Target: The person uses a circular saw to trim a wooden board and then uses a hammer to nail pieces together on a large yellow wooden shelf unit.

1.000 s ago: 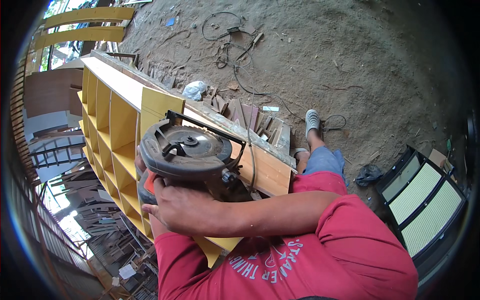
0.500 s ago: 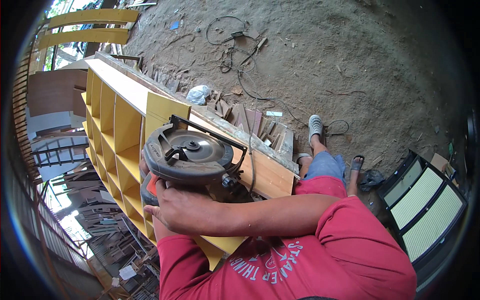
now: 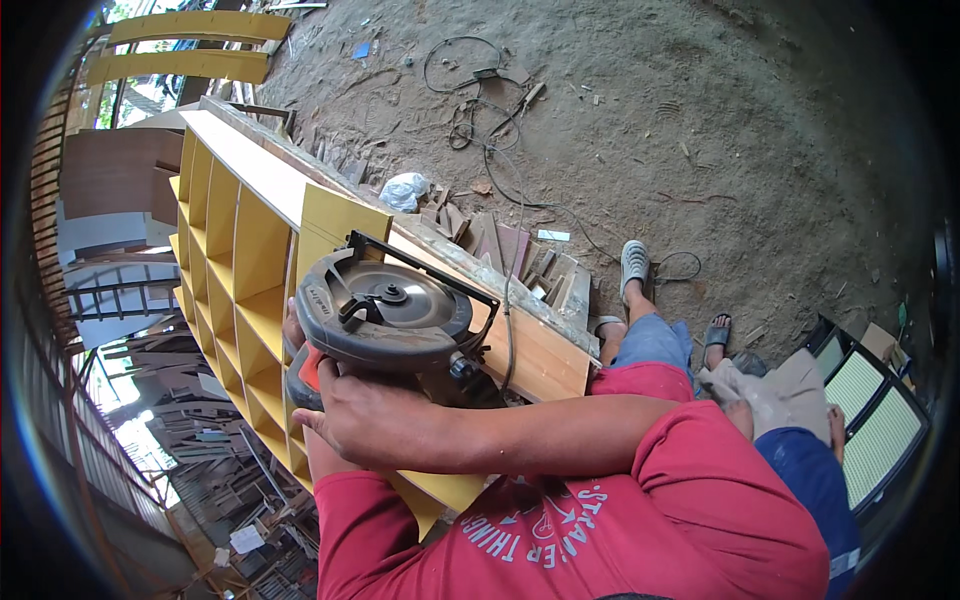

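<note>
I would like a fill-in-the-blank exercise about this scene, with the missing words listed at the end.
1. The right hand grips a circular ____.
2. The compartments of the long shelf unit are ____ inside.
3. The person's shirt is ____.
4. A black ____ lies curled on the dirt floor.

Missing words: saw; yellow; red; cable

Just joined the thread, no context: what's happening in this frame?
A person in a red shirt holds a circular saw over the top of a yellow shelf unit lying on its side. The right hand rests on the saw's body. The left hand is mostly hidden behind it. The saw's cord trails off across the dirt floor, past wood offcuts.
</note>
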Available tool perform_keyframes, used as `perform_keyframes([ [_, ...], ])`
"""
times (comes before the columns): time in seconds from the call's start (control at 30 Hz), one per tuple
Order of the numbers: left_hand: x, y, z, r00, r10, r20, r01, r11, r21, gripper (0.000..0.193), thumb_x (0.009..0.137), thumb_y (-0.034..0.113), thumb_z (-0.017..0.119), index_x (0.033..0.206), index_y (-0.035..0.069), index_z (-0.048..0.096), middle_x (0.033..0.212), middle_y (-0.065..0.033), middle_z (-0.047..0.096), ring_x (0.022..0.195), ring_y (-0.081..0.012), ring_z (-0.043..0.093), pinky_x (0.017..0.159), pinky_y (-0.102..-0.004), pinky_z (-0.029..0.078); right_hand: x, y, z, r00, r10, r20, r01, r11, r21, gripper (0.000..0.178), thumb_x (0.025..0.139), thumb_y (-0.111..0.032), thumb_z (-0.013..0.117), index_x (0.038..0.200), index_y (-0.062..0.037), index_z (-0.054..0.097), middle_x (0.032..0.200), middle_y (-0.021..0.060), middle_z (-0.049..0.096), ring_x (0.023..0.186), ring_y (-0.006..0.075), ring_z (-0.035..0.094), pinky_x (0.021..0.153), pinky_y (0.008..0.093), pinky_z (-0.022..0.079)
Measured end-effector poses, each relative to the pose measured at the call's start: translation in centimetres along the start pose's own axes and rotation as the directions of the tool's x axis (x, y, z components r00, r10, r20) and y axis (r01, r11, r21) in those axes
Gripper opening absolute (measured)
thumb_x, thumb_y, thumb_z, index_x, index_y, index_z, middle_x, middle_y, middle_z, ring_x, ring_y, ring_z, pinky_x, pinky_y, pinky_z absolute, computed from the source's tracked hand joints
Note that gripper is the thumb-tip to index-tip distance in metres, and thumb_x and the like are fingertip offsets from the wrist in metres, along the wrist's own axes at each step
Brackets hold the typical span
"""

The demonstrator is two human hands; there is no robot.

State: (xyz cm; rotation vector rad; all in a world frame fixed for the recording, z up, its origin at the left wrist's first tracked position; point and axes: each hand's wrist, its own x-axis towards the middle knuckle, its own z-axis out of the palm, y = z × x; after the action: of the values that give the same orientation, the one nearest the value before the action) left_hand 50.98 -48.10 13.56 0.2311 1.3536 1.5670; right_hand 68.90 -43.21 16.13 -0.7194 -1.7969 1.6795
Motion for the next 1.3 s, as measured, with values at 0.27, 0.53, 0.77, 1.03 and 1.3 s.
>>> perform_keyframes([
  [0.27,0.4,0.2,0.1,1.000,-0.001,0.000,0.001,1.000,-0.003,0.097,0.094,0.084,0.040,0.139,0.000,0.055,0.135,-0.0256,0.057,0.126,-0.0393,0.054,0.111,-0.0494,0.037,-0.1,0.5,0.7,0.998,-0.044,-0.036,0.044,0.999,-0.018,0.075,0.108,-0.048,0.055,0.134,0.0220,0.045,0.105,0.0387,0.065,0.099,0.0516,0.068,0.090,0.0519,0.055],
  [0.53,-0.1,0.0,-0.2,1.000,-0.006,-0.015,0.006,1.000,-0.017,0.098,0.093,0.085,0.041,0.142,0.000,0.053,0.139,-0.0254,0.055,0.128,-0.0395,0.052,0.113,-0.0495,0.036,0.2,0.5,0.8,0.996,-0.044,-0.077,0.043,0.999,-0.026,0.073,0.107,-0.048,0.057,0.131,0.0207,0.048,0.105,0.0372,0.065,0.099,0.0508,0.068,0.089,0.0525,0.055],
  [0.77,-0.6,-0.1,-0.4,1.000,-0.008,-0.022,0.007,1.000,-0.028,0.100,0.093,0.086,0.041,0.144,0.001,0.051,0.141,-0.0253,0.054,0.131,-0.0397,0.050,0.114,-0.0495,0.034,0.2,0.7,0.9,0.994,-0.068,-0.083,0.064,0.996,-0.056,0.071,0.108,-0.047,0.056,0.126,0.0206,0.051,0.100,0.0351,0.067,0.095,0.0503,0.069,0.086,0.0523,0.056],
  [1.03,-0.6,0.0,-0.6,1.000,-0.003,-0.023,0.002,0.999,-0.032,0.102,0.092,0.086,0.041,0.147,0.001,0.048,0.145,-0.0251,0.052,0.133,-0.0399,0.048,0.116,-0.0496,0.033,0.3,0.7,0.8,0.994,-0.084,-0.076,0.079,0.995,-0.068,0.076,0.108,-0.045,0.055,0.136,0.0249,0.044,0.101,0.0385,0.066,0.099,0.0524,0.069,0.091,0.0525,0.055],
  [1.3,-0.4,0.3,-0.5,1.000,0.004,-0.027,-0.005,1.000,-0.031,0.104,0.091,0.087,0.041,0.149,0.001,0.046,0.148,-0.0250,0.050,0.136,-0.0401,0.047,0.118,-0.0497,0.031,0.5,0.5,0.8,0.990,-0.081,-0.112,0.074,0.995,-0.065,0.071,0.108,-0.045,0.056,0.132,0.0221,0.046,0.094,0.0357,0.068,0.094,0.0508,0.070,0.086,0.0518,0.056],
])
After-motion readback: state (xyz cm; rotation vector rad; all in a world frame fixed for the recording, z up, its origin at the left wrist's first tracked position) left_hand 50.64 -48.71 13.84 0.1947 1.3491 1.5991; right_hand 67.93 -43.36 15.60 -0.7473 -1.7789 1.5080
